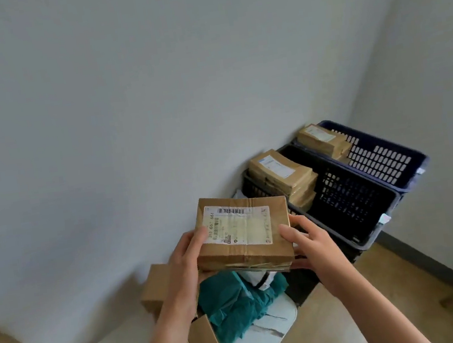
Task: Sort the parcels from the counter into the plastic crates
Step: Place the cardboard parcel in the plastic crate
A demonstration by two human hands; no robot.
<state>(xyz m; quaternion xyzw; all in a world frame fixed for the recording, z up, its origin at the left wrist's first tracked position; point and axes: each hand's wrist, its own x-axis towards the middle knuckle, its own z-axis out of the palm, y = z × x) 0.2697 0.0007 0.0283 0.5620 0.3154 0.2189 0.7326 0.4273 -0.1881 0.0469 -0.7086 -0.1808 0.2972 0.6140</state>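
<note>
- Left hand (183,259) grips the brown parcel (245,235) at its left edge, thumb on top.
- Right hand (311,243) clasps its right edge.
- Black crate (368,210) sits far right.

L hand (185,260); R hand (309,242); both curled

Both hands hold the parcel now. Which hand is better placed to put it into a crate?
Probably the right hand: the black crate and the blue crate stand on its side. The left hand holds the parcel farther away.
</note>
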